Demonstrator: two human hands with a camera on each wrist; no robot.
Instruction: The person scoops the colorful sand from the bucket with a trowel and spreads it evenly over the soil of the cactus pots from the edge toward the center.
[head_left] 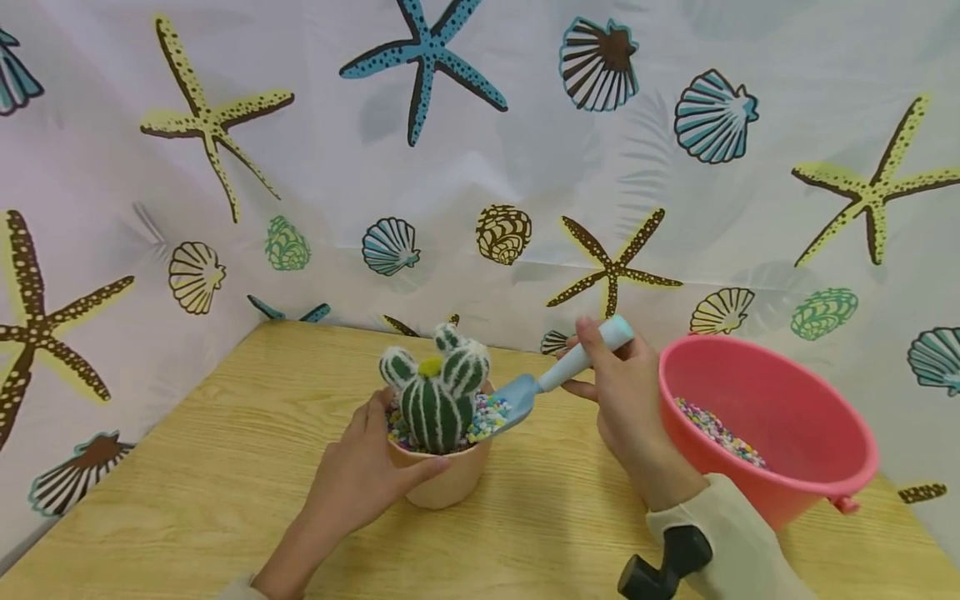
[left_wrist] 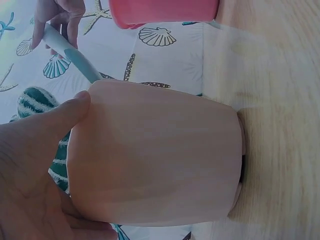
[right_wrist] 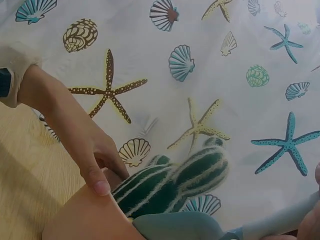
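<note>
A green knitted cactus (head_left: 433, 408) with white stripes and a yellow tuft stands in a peach plant pot (head_left: 448, 482). Small multicoloured pebbles (head_left: 486, 418) lie around its base. My left hand (head_left: 367, 462) holds the pot at the rim, thumb on the near side and fingers round the left. In my right hand (head_left: 626, 392) is a light blue toy trowel (head_left: 577, 367), gripped by its handle. The trowel's blade (head_left: 517, 398) tilts down over the pot's right rim, with pebbles at its tip. In the right wrist view the blade (right_wrist: 180, 226) overlaps the pot's edge beside the cactus.
A red bucket (head_left: 780, 408) stands to the right, close by my right forearm, with more coloured pebbles (head_left: 720, 433) inside. Beneath everything is a wood-grain table (head_left: 225, 467). A white cloth (head_left: 322, 167) printed with starfish and shells hangs behind and at the sides.
</note>
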